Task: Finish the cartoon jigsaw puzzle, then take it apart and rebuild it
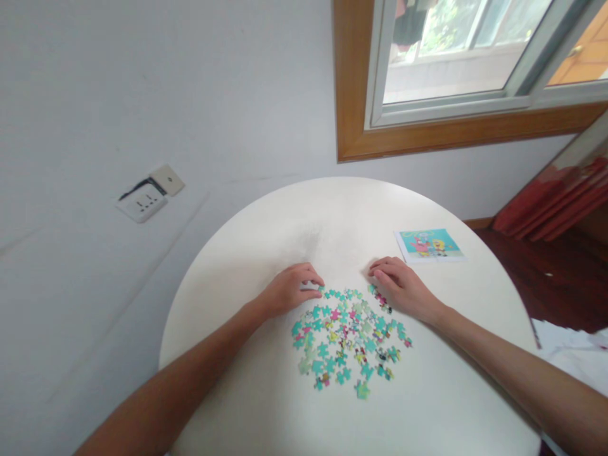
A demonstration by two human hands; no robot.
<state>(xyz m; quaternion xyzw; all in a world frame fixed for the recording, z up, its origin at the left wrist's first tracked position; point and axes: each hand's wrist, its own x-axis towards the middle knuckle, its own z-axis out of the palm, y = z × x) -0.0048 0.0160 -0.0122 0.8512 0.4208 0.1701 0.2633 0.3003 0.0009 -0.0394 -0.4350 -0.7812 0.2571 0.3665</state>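
A loose spread of small jigsaw puzzle pieces (330,365), mostly teal with some pink, yellow and pale green, lies on the round white table (351,209). At its upper left edge, my left hand (291,288) has thumb and forefinger closing around a teal puzzle piece (322,289). My right hand (399,286) rests at the upper right edge, fingers curled together and thumb against them. Several pieces lie beside and partly under its palm; whether its fingertips hold anything is hidden.
A picture card (431,245) with two cartoon figures on teal lies at the table's right rear. Behind the table is a white wall with a socket (142,202) and a wood-framed window (351,82). A red curtain (555,196) hangs at right.
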